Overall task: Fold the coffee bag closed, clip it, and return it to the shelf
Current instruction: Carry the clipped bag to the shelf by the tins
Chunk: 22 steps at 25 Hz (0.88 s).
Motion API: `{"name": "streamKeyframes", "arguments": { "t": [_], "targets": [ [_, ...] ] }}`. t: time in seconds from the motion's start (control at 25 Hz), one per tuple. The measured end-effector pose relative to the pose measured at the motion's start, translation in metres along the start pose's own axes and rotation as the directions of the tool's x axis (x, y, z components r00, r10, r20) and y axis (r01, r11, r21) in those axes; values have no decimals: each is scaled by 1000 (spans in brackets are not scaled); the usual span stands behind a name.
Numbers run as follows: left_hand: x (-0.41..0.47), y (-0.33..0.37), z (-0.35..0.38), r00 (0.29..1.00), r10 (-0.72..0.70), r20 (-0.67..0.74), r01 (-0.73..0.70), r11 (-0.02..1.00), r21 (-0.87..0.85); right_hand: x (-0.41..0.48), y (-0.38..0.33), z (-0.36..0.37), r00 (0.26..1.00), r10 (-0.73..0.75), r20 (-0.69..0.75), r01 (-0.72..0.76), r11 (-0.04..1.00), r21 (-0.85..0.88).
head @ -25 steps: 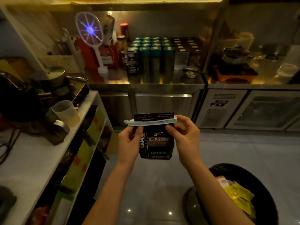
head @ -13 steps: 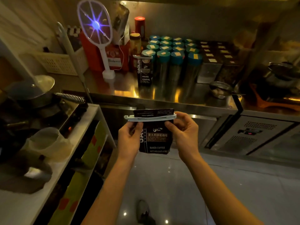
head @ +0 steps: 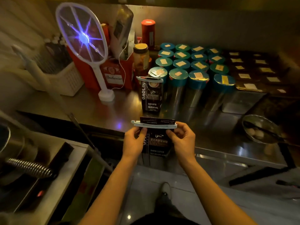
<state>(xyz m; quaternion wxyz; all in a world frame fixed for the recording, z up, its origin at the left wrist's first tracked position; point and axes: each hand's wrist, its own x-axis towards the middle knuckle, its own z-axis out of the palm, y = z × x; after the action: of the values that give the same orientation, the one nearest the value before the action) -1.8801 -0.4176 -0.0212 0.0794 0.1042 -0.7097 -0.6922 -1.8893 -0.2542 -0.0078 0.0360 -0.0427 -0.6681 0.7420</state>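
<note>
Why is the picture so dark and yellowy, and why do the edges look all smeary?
In the head view, the light is dim and amber, with a purple-blue glow from the bug zapper racket mirrored on the steel counter; the edges are smeared and bent by the wide lens, while the coffee bag, its clip and both hands stay fairly sharp.

A café or bar back counter is being shown; a stainless steel counter (head: 103, 109) is being crowded with rows of teal-lidded canisters (head: 189, 65) bearing labels; a clipped coffee bag (head: 151, 95) and a red Budweiser box (head: 116, 75) are being stored beside an electric insect swatter (head: 82, 38).
</note>
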Motion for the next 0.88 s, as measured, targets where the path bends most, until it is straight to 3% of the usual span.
{"name": "streamKeyframes", "arguments": {
  "t": [0.24, 0.56, 0.8, 0.88],
  "targets": [
    [107, -22, 16, 991, -116, -67, 120, 991, 63, 117, 27, 20, 991, 130, 9, -129, 987, -92],
    [181, -51, 7, 979, -199, -53, 205, 967, 154, 179, 60, 52, 972, 231, -49, -236, 956, -177],
    [195, -50, 6, 985, -168, -39, 172, 952, 252, 194, 72, 58, 973, 217, -75, -228, 957, -180],
    [193, -52, 8, 981, -138, -135, 169, 951, 258, 195, 76, 54, 975, 221, -11, -218, 953, -209]
  ]
}}
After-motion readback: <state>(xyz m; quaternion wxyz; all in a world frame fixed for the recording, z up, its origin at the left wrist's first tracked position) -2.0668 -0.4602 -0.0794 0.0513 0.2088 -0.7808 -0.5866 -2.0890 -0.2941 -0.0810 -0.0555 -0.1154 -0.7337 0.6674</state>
